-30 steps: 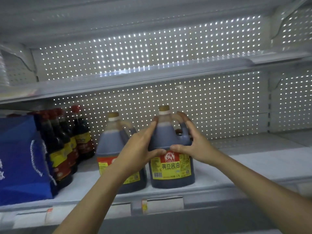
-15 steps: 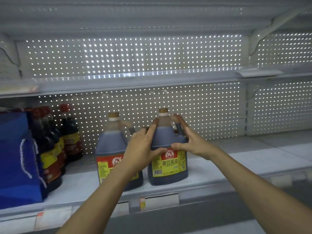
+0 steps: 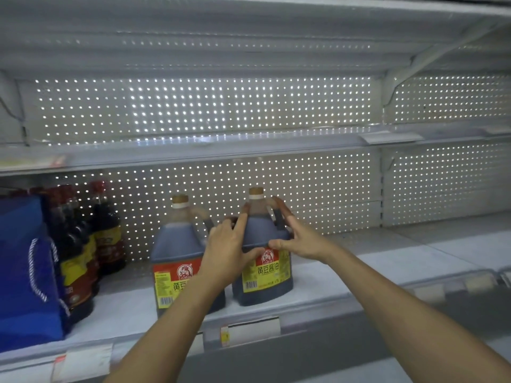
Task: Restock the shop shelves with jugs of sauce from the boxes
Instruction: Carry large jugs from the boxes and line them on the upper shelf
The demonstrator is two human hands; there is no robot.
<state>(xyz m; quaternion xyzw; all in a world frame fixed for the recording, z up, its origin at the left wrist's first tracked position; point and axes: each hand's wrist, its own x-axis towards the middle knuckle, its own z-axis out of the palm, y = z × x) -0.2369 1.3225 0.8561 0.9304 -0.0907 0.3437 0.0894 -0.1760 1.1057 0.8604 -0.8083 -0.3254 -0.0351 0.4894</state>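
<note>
Both hands have eased off the jug: a second ago they wrapped its shoulders closely, and now the fingers are straighter and splayed. The left hand [image 3: 225, 252] rests its fingertips on the left shoulder with the thumb across the label top, while the right hand [image 3: 297, 239] touches the right shoulder and handle with spread fingers, gripping nothing firmly. The right-hand jug [image 3: 262, 261] stands upright on the lower shelf [image 3: 359, 266], just beside a second jug [image 3: 179, 258] to its left, label facing out.

This looks like the last nudge of placing this jug. Next, I judge, the hands let go and go back for another, set to its right where the shelf lies bare.

No boxes show in this view. The left forearm hides part of the second jug's label. Dark bottles [image 3: 80, 244] and a blue bag [image 3: 25, 272] at left are dim and blurred.
</note>
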